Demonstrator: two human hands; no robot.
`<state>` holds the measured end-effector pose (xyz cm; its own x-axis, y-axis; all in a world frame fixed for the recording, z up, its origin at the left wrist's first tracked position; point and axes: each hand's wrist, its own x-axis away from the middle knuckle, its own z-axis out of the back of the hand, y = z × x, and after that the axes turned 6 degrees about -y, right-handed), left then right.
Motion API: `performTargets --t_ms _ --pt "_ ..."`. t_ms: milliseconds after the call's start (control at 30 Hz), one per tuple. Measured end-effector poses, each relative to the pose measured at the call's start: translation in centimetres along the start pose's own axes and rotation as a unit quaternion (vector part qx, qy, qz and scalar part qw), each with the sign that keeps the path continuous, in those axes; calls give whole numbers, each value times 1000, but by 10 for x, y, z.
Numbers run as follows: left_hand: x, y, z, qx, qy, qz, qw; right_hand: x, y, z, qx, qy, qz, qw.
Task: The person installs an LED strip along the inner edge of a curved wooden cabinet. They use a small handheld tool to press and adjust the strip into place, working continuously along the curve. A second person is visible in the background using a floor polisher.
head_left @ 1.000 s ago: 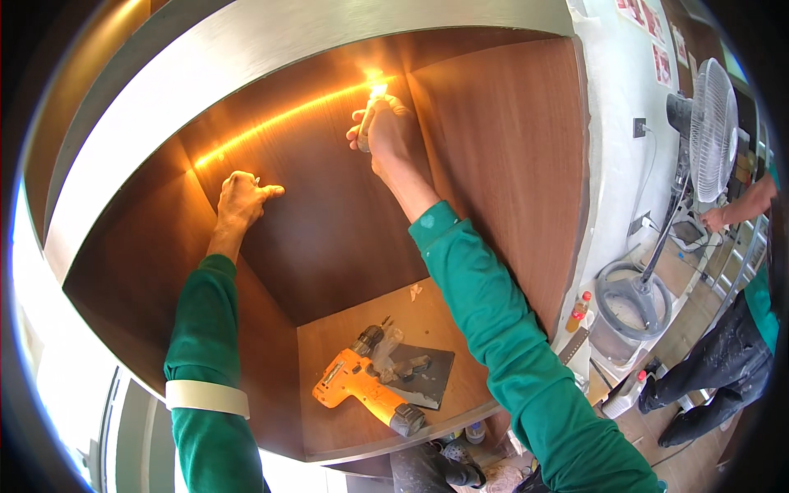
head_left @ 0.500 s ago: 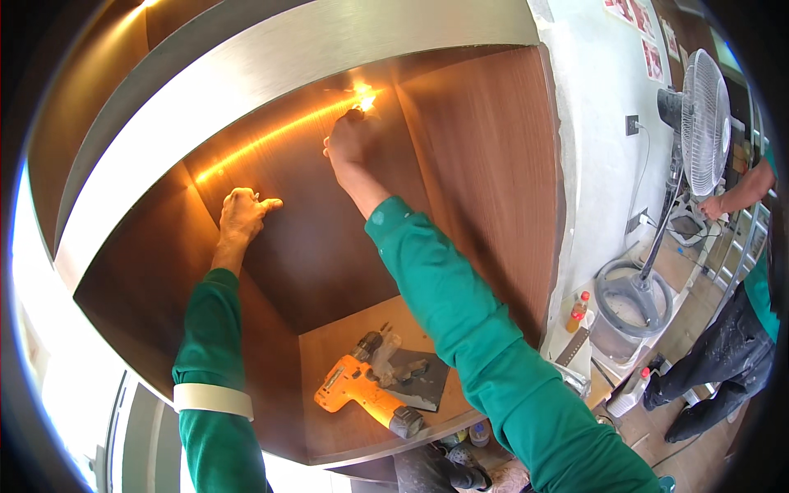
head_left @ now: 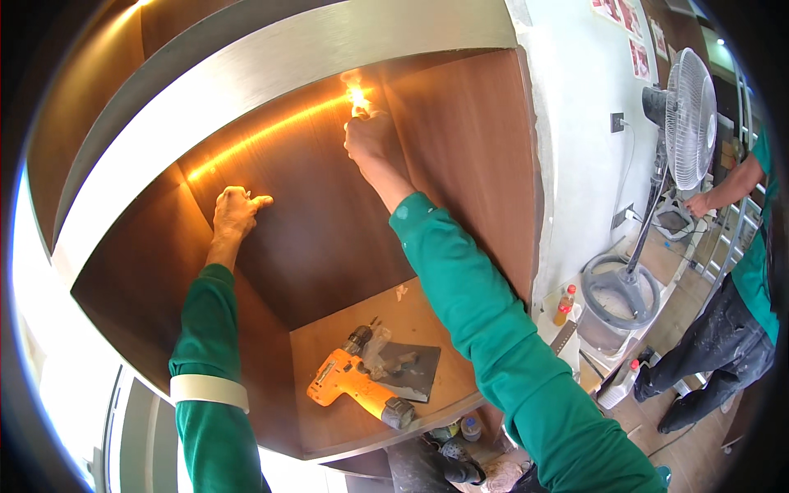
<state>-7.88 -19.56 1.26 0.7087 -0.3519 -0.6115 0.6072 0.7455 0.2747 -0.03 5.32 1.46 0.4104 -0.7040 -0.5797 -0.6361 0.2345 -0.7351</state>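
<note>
Shifting slightly rightward, the curled right hand [head_left: 369, 138] keeps work at the right end of the glowing light strip [head_left: 269, 133], the left hand [head_left: 233, 214] half-curled below its left end, either grip unclear.

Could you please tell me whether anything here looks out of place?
A pale ring, perhaps a tape roll, encircles the left sleeve, an odd place for one; a small loose scrap lies on the cabinet floor like stray debris.

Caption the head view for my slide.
Right hand at a glowing light strip inside a brown cabinet, above an orange drill.
</note>
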Motion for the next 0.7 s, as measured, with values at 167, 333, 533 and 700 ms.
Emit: performTargets --t_ms 167,333,533,700 --pt "7 16 6 40 -14 20 999 12 -13 11 97 22 48 994" --pt "8 15 6 75 -15 16 997 12 -7 2 61 29 49 997" --pt "9 20 8 73 -6 13 997 -9 9 -27 67 85 72 992" --pt "12 22 11 72 -11 17 997 6 -4 3 -121 -33 -13 992"
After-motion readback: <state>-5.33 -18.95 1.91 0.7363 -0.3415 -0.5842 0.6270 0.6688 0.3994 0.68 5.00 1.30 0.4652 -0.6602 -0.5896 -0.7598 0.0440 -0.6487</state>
